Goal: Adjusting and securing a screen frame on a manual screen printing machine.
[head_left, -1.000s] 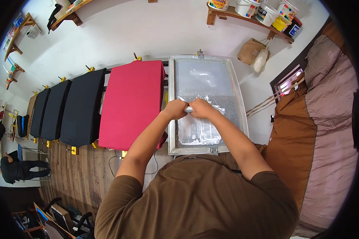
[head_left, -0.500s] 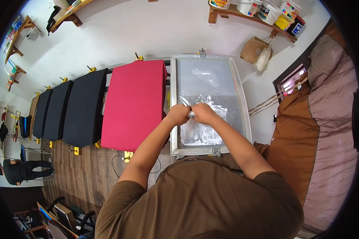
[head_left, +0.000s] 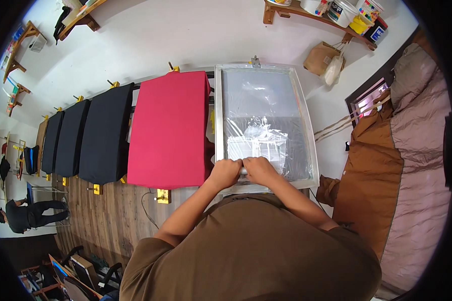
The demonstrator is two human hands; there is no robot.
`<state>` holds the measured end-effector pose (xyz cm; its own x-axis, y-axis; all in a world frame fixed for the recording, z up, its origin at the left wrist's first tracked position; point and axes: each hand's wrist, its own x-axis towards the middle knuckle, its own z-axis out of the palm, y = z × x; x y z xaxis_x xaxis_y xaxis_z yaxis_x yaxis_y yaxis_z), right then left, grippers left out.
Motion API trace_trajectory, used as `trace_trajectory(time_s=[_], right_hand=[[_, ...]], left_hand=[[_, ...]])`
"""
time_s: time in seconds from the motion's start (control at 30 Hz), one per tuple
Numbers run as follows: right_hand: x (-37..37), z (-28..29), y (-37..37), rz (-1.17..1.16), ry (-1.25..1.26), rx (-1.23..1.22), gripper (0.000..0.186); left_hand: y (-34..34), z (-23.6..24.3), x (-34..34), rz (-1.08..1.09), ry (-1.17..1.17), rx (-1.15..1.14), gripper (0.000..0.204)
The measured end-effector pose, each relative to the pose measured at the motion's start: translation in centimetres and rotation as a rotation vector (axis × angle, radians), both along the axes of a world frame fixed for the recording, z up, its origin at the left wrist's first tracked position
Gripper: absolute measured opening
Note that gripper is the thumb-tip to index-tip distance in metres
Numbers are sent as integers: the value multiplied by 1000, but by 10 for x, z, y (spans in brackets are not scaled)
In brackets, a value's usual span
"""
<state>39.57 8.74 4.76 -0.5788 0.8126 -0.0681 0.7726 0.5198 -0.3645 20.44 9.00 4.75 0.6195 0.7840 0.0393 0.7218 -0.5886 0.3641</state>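
Note:
My left hand (head_left: 226, 173) and my right hand (head_left: 261, 170) are side by side, both closed around the handle of a squeegee (head_left: 243, 171). Most of the squeegee is hidden beneath my fingers. It is at the near end of a screen printing frame (head_left: 219, 110) with a pale metal rim. White ink (head_left: 263, 143) lies in streaks and patches on the mesh just beyond my hands. To the left of the frame, a red fabric piece (head_left: 168, 125) is stretched over a board.
Several boards covered in black fabric (head_left: 105, 133) run off to the left. Wall shelves (head_left: 321, 20) hold tubs. Brown and mauve fabric (head_left: 371, 170) hangs at right. Another person (head_left: 32, 215) is at far left, and a cable (head_left: 146, 210) lies on the wooden floor.
Both hands have drawn the squeegee toward me, from the middle of the screen to its near end. White streaks now show where my hands were.

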Motion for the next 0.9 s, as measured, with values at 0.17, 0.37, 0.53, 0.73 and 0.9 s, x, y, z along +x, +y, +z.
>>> trace_trajectory(time_s=[0.17, 0.37, 0.53, 0.73, 0.9], right_hand=[[3, -5, -29, -24, 31, -50, 23], [5, -1, -24, -9, 18, -90, 20], [11, 21, 26, 42, 67, -228, 19], [7, 33, 90, 7, 11, -78, 18], [7, 16, 107, 12, 27, -74, 19]], left_hand=[[-28, 0, 1, -4, -53, -31, 10], [-23, 0, -2, -22, -27, -69, 12], [24, 22, -2, -39, 57, -187, 16], [88, 28, 2, 39, 61, -118, 16], [106, 8, 3, 38, 74, -132, 18]])
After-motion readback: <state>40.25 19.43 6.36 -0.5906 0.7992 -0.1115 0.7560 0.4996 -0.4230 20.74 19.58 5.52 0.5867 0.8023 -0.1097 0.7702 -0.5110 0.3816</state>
